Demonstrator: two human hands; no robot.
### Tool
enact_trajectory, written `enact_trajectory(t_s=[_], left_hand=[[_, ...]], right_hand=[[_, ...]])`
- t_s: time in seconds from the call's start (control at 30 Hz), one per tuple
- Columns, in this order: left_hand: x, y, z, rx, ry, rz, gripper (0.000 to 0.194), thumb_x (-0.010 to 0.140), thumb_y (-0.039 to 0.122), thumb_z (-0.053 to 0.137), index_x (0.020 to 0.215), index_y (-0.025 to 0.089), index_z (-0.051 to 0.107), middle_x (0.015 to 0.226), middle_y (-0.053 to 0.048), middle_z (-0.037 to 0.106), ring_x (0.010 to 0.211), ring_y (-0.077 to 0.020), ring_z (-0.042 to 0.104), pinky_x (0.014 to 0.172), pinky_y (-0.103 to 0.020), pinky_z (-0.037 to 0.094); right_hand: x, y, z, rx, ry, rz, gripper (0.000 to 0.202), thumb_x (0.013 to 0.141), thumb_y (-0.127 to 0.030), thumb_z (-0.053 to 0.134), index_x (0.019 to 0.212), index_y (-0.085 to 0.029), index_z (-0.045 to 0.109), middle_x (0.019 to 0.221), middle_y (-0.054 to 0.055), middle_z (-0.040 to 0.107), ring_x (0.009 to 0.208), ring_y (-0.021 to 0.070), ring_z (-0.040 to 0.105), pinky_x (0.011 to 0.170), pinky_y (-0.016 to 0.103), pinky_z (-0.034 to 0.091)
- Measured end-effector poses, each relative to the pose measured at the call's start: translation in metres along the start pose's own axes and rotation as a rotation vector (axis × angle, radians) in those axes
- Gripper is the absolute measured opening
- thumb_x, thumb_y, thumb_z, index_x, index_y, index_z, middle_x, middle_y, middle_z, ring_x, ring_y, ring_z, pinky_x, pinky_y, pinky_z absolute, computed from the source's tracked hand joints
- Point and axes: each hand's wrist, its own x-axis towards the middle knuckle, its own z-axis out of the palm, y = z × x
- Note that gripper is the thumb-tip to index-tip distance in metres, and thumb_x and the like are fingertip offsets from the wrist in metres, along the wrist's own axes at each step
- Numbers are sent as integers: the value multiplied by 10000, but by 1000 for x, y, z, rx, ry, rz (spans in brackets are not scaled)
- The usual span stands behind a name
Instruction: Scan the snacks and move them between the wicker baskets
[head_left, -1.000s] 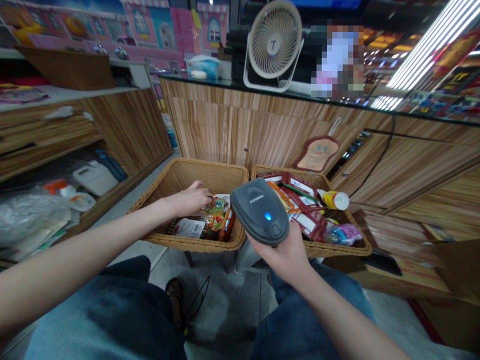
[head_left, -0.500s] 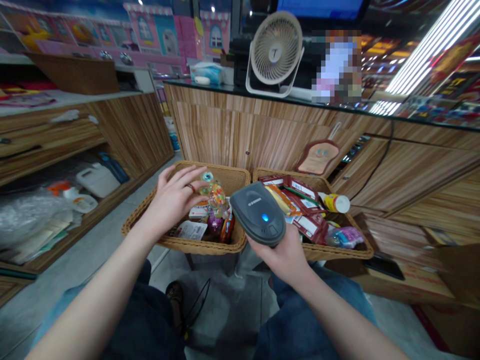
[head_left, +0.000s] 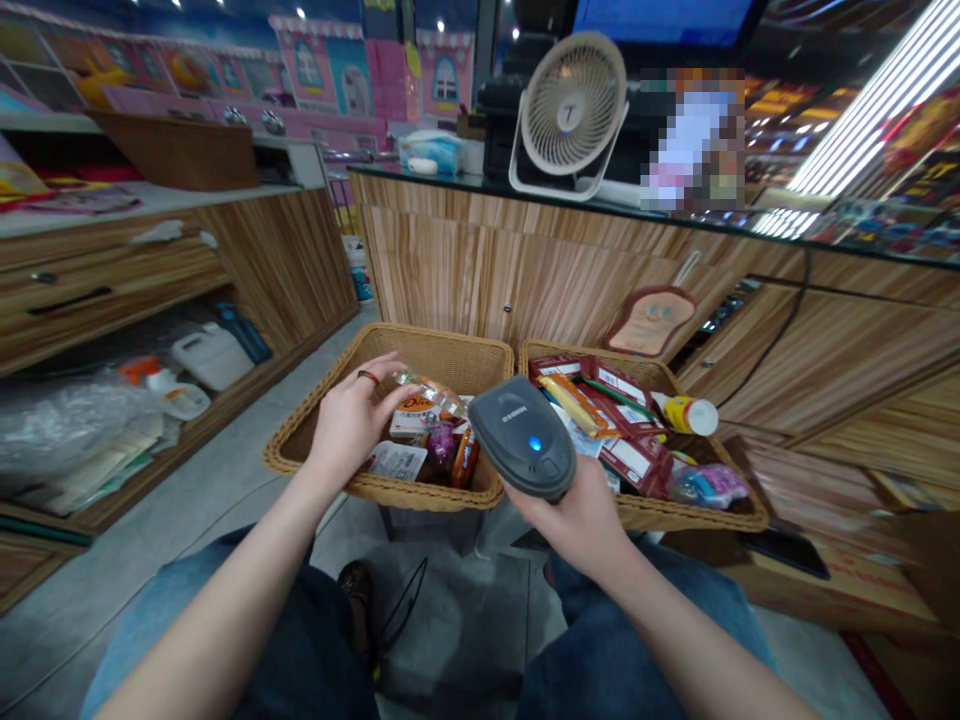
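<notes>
Baskets of snacks, one packet up for the scanner

Baskets come first: two woven ones stand side by side on the floor before a wooden counter. The left basket [head_left: 457, 360] holds only a few packets at its near end, with much of its bottom bare. The right basket [head_left: 739, 500] is heaped with red packets [head_left: 626, 385], a yellow bar and a white-capped bottle [head_left: 686, 413]. Judging by how the goods lie, the sorting looks early, with most items in the right basket and few in the left.

Above the counter a white fan [head_left: 574, 105] faces the room.

The scanner [head_left: 525, 437], grey with a blue light lit on its back, sits between the two baskets, its head pointing toward the left one. The right hand [head_left: 577, 520] is clenched around its handle from below.

The left hand [head_left: 352, 420], a ring on one finger, is over the left basket with fingers curled round a snack packet [head_left: 420, 405] with an orange label, gripping it just above the others and close beside the scanner's head.
</notes>
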Motion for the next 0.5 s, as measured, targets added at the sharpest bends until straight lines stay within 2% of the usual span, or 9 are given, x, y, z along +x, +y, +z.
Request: enact_trajectory(t_s=[0.07, 0.2, 0.4, 0.5], left_hand=[[0, 0, -2, -9, 5, -97, 521, 990, 693, 565, 1180, 233, 720, 1343, -126, 762, 1227, -304, 734, 1102, -446, 537], [2, 1, -3, -52, -20, -302, 531, 947, 720, 591, 1131, 244, 736, 1081, -80, 826, 947, -280, 787, 905, -384, 568], [4, -2, 0, -199, 14, -369, 501, 897, 700, 615, 991, 222, 732, 911, -46, 806, 777, -231, 759, 760, -308, 551], [4, -3, 3, -309, 14, -408, 495, 884, 692, 624, 974, 213, 709, 902, -42, 797, 678, -206, 751, 659, -282, 545]], right_hand=[[0, 0, 1, -5, -8, 8, 93, 830, -295, 711, 831, -202, 712, 765, 53, 794, 669, 234, 715, 654, 318, 582], [-1, 1, 2, -7, -14, 22, 107, 832, -299, 704, 811, -194, 703, 748, 55, 781, 653, 226, 693, 640, 311, 569], [-1, 1, 2, -2, -37, 27, 95, 850, -296, 695, 841, -202, 704, 776, 47, 786, 691, 228, 716, 660, 299, 572], [-1, 1, 2, -15, -49, 29, 105, 856, -311, 698, 862, -206, 700, 804, 55, 798, 714, 244, 743, 671, 313, 573]])
